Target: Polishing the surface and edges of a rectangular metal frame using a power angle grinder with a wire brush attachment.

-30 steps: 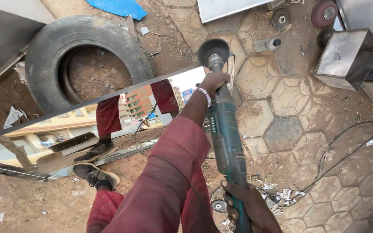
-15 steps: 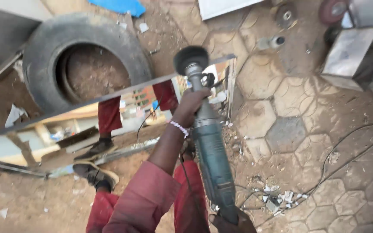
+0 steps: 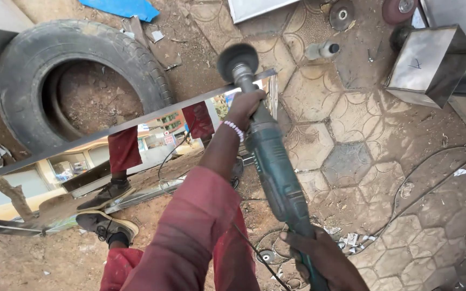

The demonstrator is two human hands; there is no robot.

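Observation:
My left hand (image 3: 246, 108), with a bead bracelet on its wrist, grips the front of a teal angle grinder (image 3: 273, 167) just behind the head. At the bottom of the view, my right hand (image 3: 322, 258) holds the grinder's rear handle. The tool's round dark disc (image 3: 237, 59) sits at the upper edge of a long mirror-polished metal sheet (image 3: 82, 161). The sheet stands tilted on the ground and reflects my red trousers, shoes and buildings.
An old tyre (image 3: 33, 59) lies behind the sheet at the left. A shiny metal box (image 3: 430, 64) stands at the upper right, with spare discs (image 3: 342, 13) near it. Cables (image 3: 405, 215) and paper scraps lie on the hexagonal paving. My shoe (image 3: 101, 226) is at the sheet's foot.
The grinder's head has shifted a little to the left along the sheet's upper edge. Both hands keep their hold on the tool.

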